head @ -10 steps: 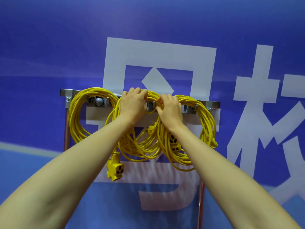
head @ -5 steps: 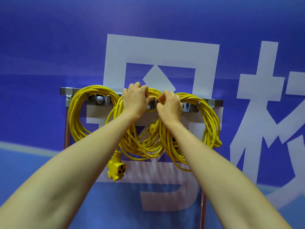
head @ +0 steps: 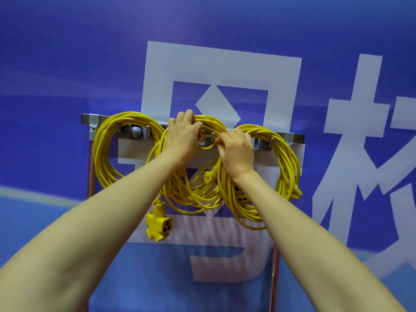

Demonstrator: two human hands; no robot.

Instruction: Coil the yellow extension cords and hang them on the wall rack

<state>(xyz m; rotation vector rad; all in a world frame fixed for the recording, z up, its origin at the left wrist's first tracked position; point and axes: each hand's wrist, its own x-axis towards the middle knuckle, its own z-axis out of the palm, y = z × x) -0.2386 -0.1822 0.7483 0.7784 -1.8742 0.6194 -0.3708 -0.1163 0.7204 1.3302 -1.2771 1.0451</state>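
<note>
Three yellow cord coils hang along the grey metal wall rack (head: 295,138). The left coil (head: 101,154) hangs free on its hook. My left hand (head: 183,136) grips the top of the middle coil (head: 193,197) at the rack. A yellow triple socket (head: 158,226) dangles below that coil. My right hand (head: 236,152) pinches a small loop of cord at the middle hook, between the middle coil and the right coil (head: 288,158). My forearms hide parts of both coils.
The rack stands on two copper-coloured posts (head: 91,167) in front of a blue banner with large white characters (head: 222,70). A grey round fitting (head: 136,131) sits on the rack behind the left coil.
Both hands have shifted slightly on the middle coil's top; my right hand now pinches a small loop at the hook. The view has moved a little closer and down.
</note>
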